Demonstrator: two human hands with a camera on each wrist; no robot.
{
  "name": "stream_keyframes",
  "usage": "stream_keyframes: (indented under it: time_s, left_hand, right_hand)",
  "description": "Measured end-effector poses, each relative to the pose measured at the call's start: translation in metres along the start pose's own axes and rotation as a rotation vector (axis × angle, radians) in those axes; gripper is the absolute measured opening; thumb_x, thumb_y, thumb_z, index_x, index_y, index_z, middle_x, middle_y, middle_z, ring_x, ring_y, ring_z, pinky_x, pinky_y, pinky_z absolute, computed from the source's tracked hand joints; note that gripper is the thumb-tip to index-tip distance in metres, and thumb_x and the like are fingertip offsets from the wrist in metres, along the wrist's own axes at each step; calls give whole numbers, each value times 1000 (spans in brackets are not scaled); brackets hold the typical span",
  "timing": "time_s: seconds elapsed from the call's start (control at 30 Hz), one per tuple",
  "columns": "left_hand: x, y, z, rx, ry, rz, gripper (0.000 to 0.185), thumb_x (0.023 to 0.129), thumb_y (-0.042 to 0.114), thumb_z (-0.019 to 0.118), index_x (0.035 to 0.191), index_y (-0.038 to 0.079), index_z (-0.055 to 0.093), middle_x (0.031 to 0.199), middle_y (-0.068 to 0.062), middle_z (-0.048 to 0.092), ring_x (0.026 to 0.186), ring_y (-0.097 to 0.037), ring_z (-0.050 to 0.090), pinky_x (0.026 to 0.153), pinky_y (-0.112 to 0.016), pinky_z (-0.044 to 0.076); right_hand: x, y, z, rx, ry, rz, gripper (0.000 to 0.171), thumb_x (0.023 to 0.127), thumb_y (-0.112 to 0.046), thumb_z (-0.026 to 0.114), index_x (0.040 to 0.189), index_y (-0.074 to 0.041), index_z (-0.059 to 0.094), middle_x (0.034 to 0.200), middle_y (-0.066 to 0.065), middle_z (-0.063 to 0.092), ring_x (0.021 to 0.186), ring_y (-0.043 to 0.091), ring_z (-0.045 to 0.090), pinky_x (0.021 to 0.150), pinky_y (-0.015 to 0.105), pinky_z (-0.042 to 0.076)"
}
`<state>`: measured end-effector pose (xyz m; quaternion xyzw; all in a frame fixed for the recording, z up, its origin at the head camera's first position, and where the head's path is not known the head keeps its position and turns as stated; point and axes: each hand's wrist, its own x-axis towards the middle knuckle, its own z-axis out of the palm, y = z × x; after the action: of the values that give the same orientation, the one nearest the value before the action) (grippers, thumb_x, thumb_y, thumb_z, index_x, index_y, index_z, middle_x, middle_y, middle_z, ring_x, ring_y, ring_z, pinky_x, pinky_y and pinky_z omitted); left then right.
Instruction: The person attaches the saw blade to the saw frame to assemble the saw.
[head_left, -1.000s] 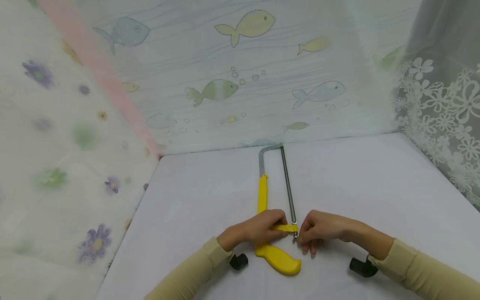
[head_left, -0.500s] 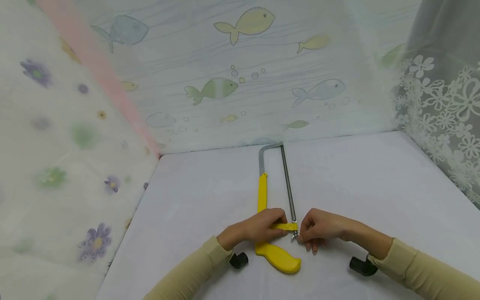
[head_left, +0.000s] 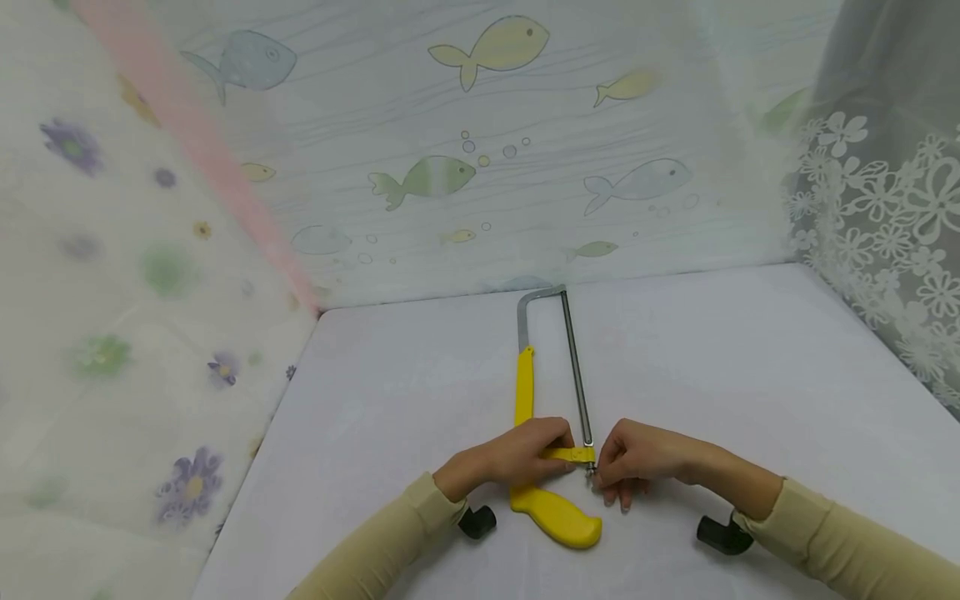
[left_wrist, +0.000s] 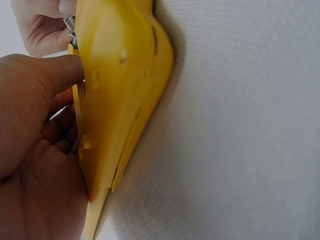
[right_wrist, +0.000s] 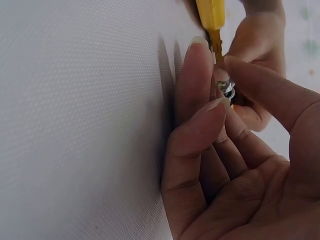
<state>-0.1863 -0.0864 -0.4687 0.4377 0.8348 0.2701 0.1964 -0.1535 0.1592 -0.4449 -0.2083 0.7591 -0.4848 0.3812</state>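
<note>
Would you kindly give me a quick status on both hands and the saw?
Left hand holds saw frame. Right hand pinches nut at blade end. Nothing in the way.

Both hands (head_left: pixel 517 461) (head_left: pixel 637 462) meet low, fingers curled and pinching.

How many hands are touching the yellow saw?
2. The left hand grips the saw by its yellow frame; the right hand pinches the metal nut at the blade's near end.
</note>
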Motion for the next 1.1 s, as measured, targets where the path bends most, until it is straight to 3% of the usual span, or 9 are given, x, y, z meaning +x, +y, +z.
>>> stream_keyframes:
  time_s: [0.37,1.1]
  left_hand:
    - [0,-2,1,-18,-4,-5,11,102,20,66,107,14,59,99,8,59,86,-3,51,79,-16,45]
    - [0,1,0,-5,4,-1,11,101,19,68,106,13,60,98,8,60,83,-3,50,76,-15,44]
  right_hand:
    - [3,-1,2,2,14,36,30,94,-27,74,78,-1,76,70,10,72,54,12,64,46,21,37]
    - [-1,4,-4,4,-8,26,19,95,-15,71,84,1,74,69,10,70,55,12,64,46,20,39]
